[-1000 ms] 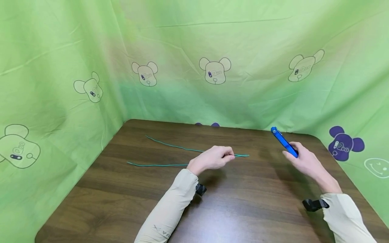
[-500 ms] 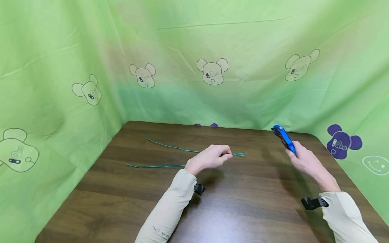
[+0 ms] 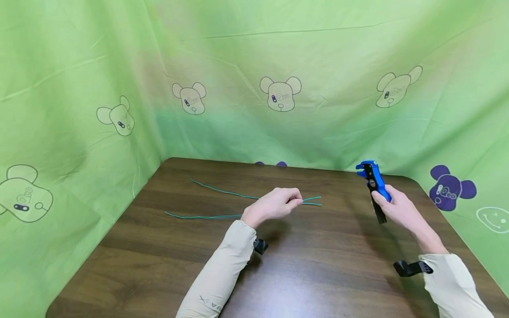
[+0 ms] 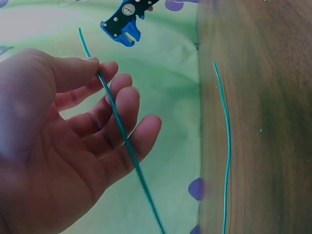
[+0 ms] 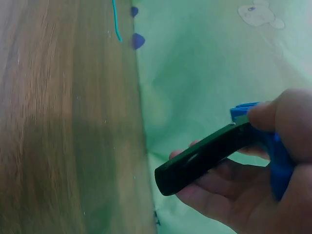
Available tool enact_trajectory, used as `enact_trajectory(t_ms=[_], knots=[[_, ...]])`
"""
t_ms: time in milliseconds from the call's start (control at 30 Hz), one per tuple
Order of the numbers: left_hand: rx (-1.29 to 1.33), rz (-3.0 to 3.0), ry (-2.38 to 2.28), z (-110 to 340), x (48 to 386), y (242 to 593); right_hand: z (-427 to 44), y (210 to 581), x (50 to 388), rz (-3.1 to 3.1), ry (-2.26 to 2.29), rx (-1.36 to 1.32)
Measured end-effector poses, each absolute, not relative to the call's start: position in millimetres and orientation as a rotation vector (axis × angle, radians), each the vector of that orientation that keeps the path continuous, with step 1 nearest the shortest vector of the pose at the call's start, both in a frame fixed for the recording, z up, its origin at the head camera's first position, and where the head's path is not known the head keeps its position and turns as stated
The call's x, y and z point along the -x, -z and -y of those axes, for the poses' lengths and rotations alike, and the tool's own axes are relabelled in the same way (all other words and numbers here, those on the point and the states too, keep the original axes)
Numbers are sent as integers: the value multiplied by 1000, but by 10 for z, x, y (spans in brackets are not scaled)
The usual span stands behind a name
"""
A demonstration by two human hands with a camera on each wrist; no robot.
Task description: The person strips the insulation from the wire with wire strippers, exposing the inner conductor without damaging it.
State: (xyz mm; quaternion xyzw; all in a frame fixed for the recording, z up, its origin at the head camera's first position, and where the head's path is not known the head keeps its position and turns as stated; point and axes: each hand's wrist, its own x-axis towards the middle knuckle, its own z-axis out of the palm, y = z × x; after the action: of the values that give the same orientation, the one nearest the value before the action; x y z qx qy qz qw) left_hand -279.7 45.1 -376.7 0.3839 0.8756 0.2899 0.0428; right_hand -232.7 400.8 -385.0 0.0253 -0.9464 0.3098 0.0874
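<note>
My left hand (image 3: 274, 205) is raised over the middle of the table and pinches a thin green wire (image 4: 119, 122) between thumb and index finger. Its short free end sticks out past the fingertips, while the long part runs across the other fingers. A second green wire (image 4: 227, 131) lies on the table behind that hand in the left wrist view. Off to the right, my right hand (image 3: 397, 205) grips a blue and black wire stripper (image 3: 371, 179) by its blue handle. The stripper's head points up with its jaws apart to the left; its black handle (image 5: 200, 158) angles away from the palm.
The brown wooden table (image 3: 131, 265) has rounded corners. Green curtain cloth (image 3: 222, 53) with bear-head prints hangs behind it and at both sides. A black wrist camera (image 3: 260, 246) sits under the left sleeve, another black camera (image 3: 409, 268) by the right one.
My right hand has turned the wire stripper, bringing its black side and jaws into view. The left hand has shifted slightly left, and the two wire ends beyond it now appear farther apart.
</note>
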Motion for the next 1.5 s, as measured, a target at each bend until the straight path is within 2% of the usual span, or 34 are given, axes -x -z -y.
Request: enact_trajectory(t_ms=[300, 733, 1500], knots=[[-1180, -2725, -931, -403, 2852, 3755, -3852, 3787, 2300, 2873, -1006, -24], [-1191, -2731, -1026, -349, 2877, 3704, -3656, 3708, 2247, 2849, -1327, -275], [-1123, -2733, -1232, -320, 2801, 3626, -3340, 3566, 2096, 2775, -1494, -339]])
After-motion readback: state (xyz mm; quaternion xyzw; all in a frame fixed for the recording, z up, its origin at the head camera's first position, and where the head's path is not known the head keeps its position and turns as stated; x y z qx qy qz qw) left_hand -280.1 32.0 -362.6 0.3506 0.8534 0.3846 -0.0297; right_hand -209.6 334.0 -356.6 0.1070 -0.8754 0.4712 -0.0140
